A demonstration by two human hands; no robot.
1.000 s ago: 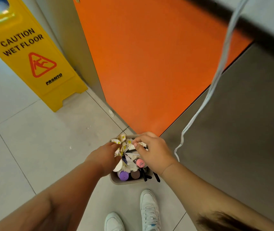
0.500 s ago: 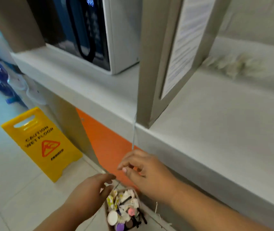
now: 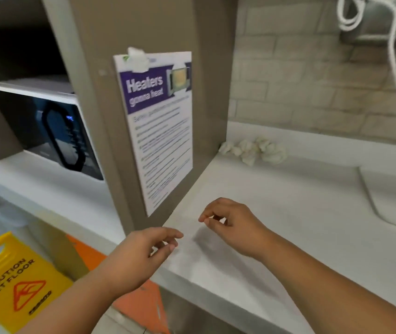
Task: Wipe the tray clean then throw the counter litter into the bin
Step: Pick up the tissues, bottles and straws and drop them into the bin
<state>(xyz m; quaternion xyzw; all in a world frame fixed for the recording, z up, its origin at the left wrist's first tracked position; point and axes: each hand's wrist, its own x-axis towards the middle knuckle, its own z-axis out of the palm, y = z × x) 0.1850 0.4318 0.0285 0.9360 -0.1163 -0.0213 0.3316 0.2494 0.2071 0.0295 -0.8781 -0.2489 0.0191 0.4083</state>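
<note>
1. The left hand [image 3: 151,247] hovers over the front edge of the white desk [image 3: 288,213]. Its grip is apart, with the fingers loosely curled and holding nothing.
2. Just past it, the right hand [image 3: 230,225] hangs above the desk top. Its grip is slack too, with thumb and forefinger close but apart.
3. Down on the floor to the left, a yellow wet-floor sign [image 3: 11,280] stands near an orange panel [image 3: 139,300] under the desk.
4. A pale tray [image 3: 389,201] lies on the desk at the right, partly out of view and well apart from both hands.
5. A printed notice [image 3: 160,126] is taped to a grey partition [image 3: 148,32] that rises from the desk.
6. A microwave [image 3: 52,133] sits on the shelf left of the partition.
7. The crumpled tissues [image 3: 254,150] lie at the back of the desk, beside the foot of the partition.
8. A white cable [image 3: 394,44] hangs at top right.
</note>
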